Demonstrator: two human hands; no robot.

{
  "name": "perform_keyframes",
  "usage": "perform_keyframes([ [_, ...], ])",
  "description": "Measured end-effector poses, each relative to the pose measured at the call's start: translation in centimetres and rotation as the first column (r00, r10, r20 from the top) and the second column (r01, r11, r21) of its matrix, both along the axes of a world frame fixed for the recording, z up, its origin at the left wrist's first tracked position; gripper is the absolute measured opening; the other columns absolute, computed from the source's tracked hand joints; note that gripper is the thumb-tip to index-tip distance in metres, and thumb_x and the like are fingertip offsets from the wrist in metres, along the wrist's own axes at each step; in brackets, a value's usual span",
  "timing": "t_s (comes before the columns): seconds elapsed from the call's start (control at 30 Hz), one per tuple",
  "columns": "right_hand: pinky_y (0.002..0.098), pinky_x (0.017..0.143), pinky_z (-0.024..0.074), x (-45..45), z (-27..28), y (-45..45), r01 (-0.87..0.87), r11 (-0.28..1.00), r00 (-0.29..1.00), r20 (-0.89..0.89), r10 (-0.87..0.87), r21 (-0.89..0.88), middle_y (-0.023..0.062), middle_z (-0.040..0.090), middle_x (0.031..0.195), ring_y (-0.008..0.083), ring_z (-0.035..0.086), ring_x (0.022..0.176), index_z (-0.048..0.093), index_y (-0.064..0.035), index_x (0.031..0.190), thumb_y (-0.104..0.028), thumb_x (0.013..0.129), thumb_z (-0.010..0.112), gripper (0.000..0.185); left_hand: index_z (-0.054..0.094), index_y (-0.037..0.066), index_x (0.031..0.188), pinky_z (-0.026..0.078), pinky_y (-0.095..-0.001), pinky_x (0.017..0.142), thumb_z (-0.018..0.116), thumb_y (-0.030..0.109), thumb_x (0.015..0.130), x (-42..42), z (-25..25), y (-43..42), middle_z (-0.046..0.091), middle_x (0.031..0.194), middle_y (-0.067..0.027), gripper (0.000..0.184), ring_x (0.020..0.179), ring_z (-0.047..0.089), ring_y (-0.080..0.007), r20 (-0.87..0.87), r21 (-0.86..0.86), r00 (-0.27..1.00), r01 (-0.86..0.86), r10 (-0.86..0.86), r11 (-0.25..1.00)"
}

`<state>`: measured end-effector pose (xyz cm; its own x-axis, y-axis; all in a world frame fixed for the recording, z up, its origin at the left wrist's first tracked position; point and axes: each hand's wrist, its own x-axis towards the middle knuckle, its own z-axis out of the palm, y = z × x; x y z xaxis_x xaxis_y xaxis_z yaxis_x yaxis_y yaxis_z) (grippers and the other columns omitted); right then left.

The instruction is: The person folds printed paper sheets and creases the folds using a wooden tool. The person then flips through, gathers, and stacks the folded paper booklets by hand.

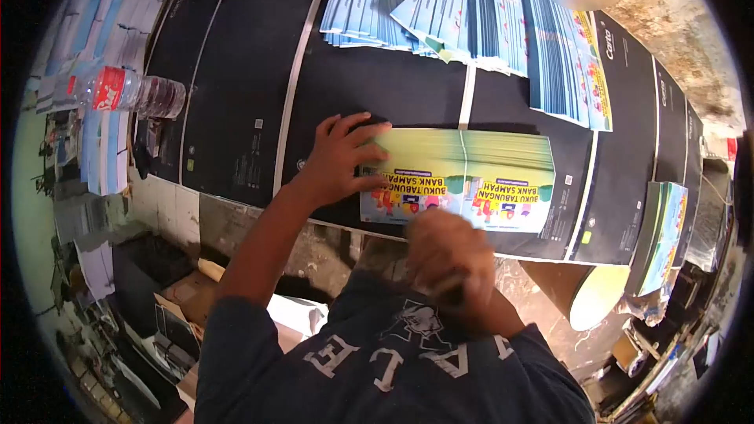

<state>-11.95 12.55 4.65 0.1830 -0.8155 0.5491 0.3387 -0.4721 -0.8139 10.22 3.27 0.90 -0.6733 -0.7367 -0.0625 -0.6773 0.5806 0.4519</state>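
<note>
A stack of printed booklets (503, 169) lies on the black table, green and blue with yellow lettering upside down to me; a pale line divides its two columns of covers. My left hand (338, 161) rests at the stack's left end, fingers spread, with fingertips and thumb touching it. Over the near edge of the stack is my right hand (452, 255), smeared by motion. Its fingers look curled, but whether they hold anything cannot be made out.
Fanned rows of blue booklets (487, 12) lie along the table's far side. A plastic water bottle (129, 93) with a red label lies at the left. Another booklet stack (660, 235) sits at the right edge. Black boards marked Carto (228, 55) cover the table.
</note>
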Motion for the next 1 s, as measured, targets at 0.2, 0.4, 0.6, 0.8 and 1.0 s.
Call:
perform_keyframes([
  [0.2, 0.0392, 0.066, 0.0448, -1.8, -4.5, -0.2, 0.028, 0.978, 0.995, -0.102, -0.007, 0.206, 0.0107, 0.064, 0.068, 0.0266, 0.059, 0.065, 0.060, -0.0039, 0.066, -0.050, 0.099, 0.038, 0.061, 0.068, 0.023, 0.121, 0.020, -0.0555, 0.119, 0.080, 0.040, 0.076, -2.9, 3.8, -1.6, 0.039, 0.155, -0.0073, 0.049, 0.146, 0.029, -0.0321, 0.094, 0.009, 0.991, 0.095, -0.095, 0.995],
  [0.4, 0.0414, 0.064, 0.0450, -2.8, -0.4, 0.1, -0.050, 0.972, 0.994, -0.088, 0.071, 0.229, 0.0095, 0.065, 0.068, 0.0299, 0.062, 0.065, 0.061, -0.0065, 0.065, -0.039, 0.098, 0.039, 0.051, 0.063, 0.036, 0.132, 0.024, -0.0551, 0.118, 0.082, 0.018, 0.073, -4.5, 4.8, -3.7, 0.028, 0.162, -0.0088, 0.064, 0.150, 0.023, -0.0326, 0.185, 0.132, 0.943, 0.254, -0.275, 0.958],
  [0.6, 0.0377, 0.060, 0.0454, -1.7, -4.4, -0.2, 0.050, 0.987, 0.990, -0.142, -0.028, 0.155, 0.0083, 0.063, 0.065, 0.0273, 0.059, 0.060, 0.059, -0.0057, 0.063, -0.042, 0.091, 0.047, 0.047, 0.062, 0.041, 0.133, 0.019, -0.0567, 0.119, 0.082, 0.020, 0.074, -3.6, 3.8, -4.5, 0.028, 0.162, -0.0094, 0.065, 0.151, 0.020, -0.0331, 0.142, 0.167, 0.931, 0.311, -0.335, 0.935],
  [0.8, 0.0445, 0.066, 0.0456, 5.5, -5.7, -1.3, -0.236, 0.971, 0.941, -0.241, 0.237, 0.033, 0.0083, 0.061, 0.067, 0.0334, 0.062, 0.066, 0.064, -0.0085, 0.070, -0.033, 0.082, 0.053, 0.029, 0.062, 0.043, 0.131, 0.015, -0.0612, 0.119, 0.085, 0.018, 0.070, -3.9, 3.7, -4.1, 0.026, 0.164, -0.0059, 0.070, 0.152, 0.016, -0.0332, 0.147, 0.200, 0.947, 0.253, -0.284, 0.947],
  [1.0, 0.0470, 0.067, 0.0466, 4.3, 0.0, -2.1, -0.296, 0.953, 0.954, -0.067, 0.291, -0.070, 0.0086, 0.062, 0.068, 0.0335, 0.062, 0.067, 0.065, -0.0080, 0.072, -0.029, 0.079, 0.054, 0.025, 0.063, 0.041, 0.131, 0.014, -0.0616, 0.119, 0.085, 0.018, 0.070, -4.1, 3.8, -4.0, 0.025, 0.164, -0.0026, 0.069, 0.152, 0.015, -0.0335, 0.165, 0.231, 0.950, 0.224, -0.266, 0.947],
])
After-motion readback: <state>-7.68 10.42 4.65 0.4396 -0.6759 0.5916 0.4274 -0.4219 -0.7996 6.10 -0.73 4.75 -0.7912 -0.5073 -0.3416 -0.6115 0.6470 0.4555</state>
